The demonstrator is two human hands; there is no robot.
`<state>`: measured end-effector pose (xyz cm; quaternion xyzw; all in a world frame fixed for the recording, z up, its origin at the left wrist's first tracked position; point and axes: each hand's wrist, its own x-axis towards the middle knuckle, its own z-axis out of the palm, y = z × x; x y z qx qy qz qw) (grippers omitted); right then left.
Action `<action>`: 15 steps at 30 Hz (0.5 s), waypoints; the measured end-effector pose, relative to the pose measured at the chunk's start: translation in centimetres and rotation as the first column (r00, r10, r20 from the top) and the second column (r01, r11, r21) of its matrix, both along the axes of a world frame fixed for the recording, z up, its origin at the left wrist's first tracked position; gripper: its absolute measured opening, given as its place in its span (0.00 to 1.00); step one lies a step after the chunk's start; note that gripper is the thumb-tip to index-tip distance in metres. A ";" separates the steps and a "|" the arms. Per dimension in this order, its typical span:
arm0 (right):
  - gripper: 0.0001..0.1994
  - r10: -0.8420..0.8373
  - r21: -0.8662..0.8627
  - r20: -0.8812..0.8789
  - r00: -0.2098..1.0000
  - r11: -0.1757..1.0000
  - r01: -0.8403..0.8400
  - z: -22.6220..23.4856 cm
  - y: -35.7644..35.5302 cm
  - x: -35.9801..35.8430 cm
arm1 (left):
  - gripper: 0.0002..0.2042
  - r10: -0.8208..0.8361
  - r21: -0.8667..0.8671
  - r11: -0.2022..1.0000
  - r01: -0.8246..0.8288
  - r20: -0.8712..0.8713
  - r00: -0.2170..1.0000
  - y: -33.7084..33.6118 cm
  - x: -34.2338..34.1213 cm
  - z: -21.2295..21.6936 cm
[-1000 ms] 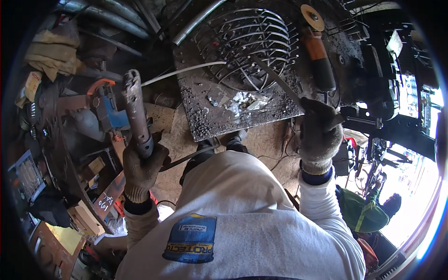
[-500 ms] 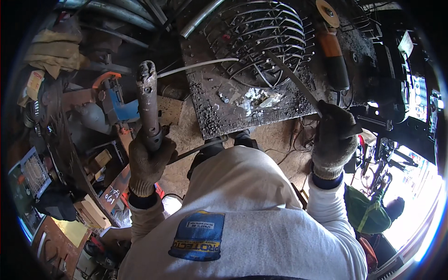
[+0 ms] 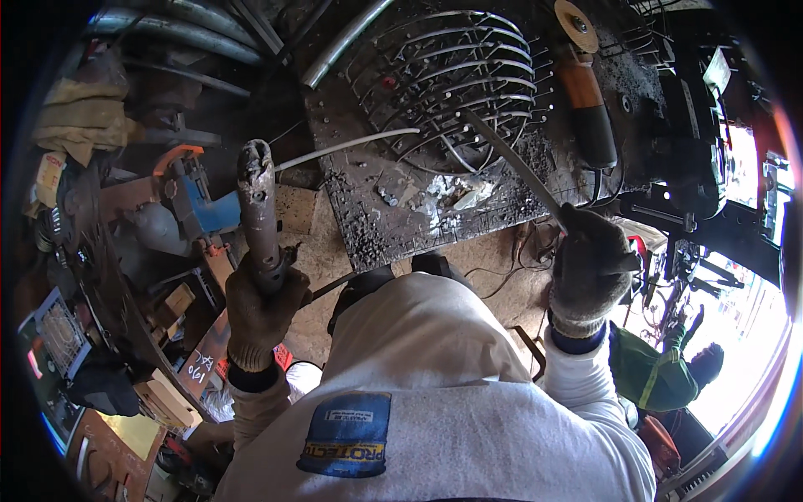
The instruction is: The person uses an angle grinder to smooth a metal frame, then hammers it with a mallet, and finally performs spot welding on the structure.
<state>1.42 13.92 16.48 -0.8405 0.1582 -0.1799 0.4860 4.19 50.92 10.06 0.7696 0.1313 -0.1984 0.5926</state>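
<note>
My left hand (image 3: 259,314), in a worn brown glove, grips the handle of a grimy welding torch (image 3: 258,209) that points up and away, left of the steel worktable (image 3: 368,226). My right hand (image 3: 588,272), in a grey glove, is closed around the near end of a thin metal rod (image 3: 510,163). The rod slants up to the left onto a round wire-frame piece (image 3: 452,84) that lies on the table. White slag crumbs (image 3: 443,192) lie on the table below the wire frame.
An angle grinder (image 3: 585,100) with an orange body rests on the table's right side. A white tube (image 3: 351,146) crosses the table's left edge. A blue and orange tool (image 3: 196,197), boxes and clutter fill the left. A person in green (image 3: 661,372) is at lower right.
My left hand has lifted the torch higher and swung it to the right, closer to the table. My right hand stayed closed on the rod, whose tip stays on the wire frame.
</note>
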 end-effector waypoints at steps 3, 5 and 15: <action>0.10 0.039 -0.024 0.017 0.999 0.999 -0.039 -0.2 -0.2 -0.1 | 0.09 -0.010 -0.024 1.000 0.010 0.005 1.000 0.0 0.0 -0.3; 0.10 0.065 -0.090 0.029 0.997 0.994 -0.062 -0.4 -0.4 -0.1 | 0.09 -0.012 -0.045 0.999 0.012 0.005 1.000 -0.1 0.2 -0.4; 0.11 0.079 -0.076 0.009 0.997 0.994 -0.078 0.1 0.0 0.0 | 0.09 0.018 -0.028 0.999 -0.019 -0.025 1.000 -0.8 0.4 -0.5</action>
